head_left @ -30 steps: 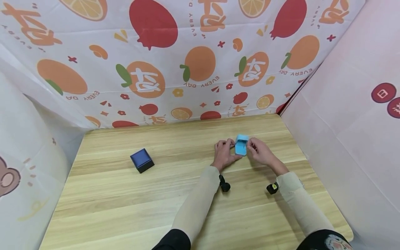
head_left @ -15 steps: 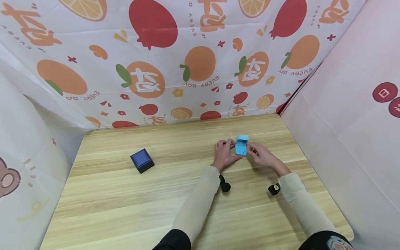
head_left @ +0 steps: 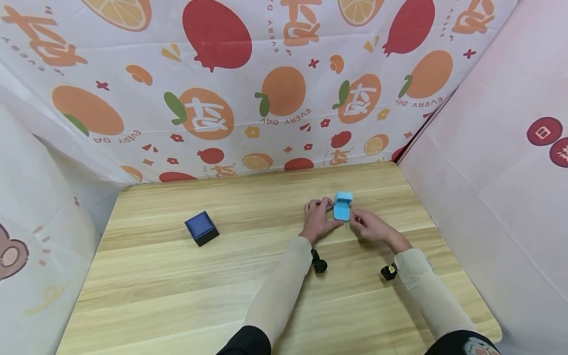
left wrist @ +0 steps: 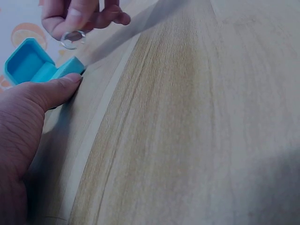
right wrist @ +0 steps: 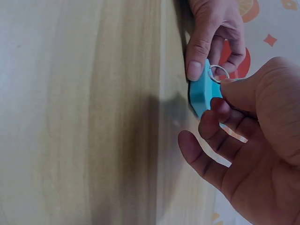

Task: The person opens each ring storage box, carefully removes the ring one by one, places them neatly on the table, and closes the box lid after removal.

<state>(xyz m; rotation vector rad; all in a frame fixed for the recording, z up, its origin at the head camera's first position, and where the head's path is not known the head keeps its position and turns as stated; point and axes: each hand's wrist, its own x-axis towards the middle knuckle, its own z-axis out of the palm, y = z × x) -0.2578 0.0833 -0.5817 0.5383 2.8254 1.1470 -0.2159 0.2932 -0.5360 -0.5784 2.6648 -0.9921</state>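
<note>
A turquoise ring box point(head_left: 341, 212) stands on the table with its lid raised. My left hand point(head_left: 317, 219) holds it from the left, thumb along the front side point(left wrist: 61, 89) and fingers near the back. Just to the box's right is my right hand point(head_left: 373, 226), pinching a thin silver ring point(right wrist: 210, 72) between thumb and forefinger. In the left wrist view the ring hangs just above the box's front edge, apart from the left thumb. The other right fingers are loosely bent and touch nothing.
A dark blue box point(head_left: 201, 228) with a black base sits to the left on the wooden table point(head_left: 177, 296). Fruit-printed cloth point(head_left: 266, 49) hangs behind the table, with pale cloth at both sides. Small black cameras point(head_left: 319, 264) are worn at the wrists.
My right hand has drawn slightly right and toward me; the ring has shifted from over the box's open base to its front edge. The left hand and both boxes stay in place.
</note>
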